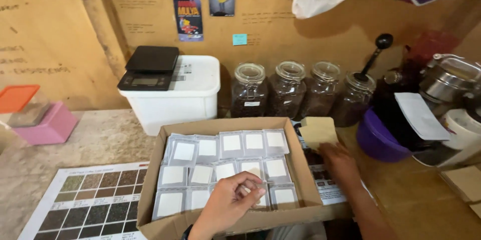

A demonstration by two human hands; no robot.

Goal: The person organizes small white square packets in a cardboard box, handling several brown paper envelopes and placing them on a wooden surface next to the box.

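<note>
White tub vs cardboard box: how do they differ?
The white tub is plastic and lidded, with a black scale on top; the cardboard box is brown, open and shallow, filled with silvery sachets. The tub stands against the wall; the box sits nearer, with the left hand inside it. Both rest on the counter.

A mottled grey stone counter [100,137] carries an open brown cardboard box [150,190], a printed chart of dark sample squares [87,205], a white plastic tub [173,102], a pink plastic container [47,127], four lidded glass jars [285,92] along the wall, and a purple bowl [376,142].
</note>
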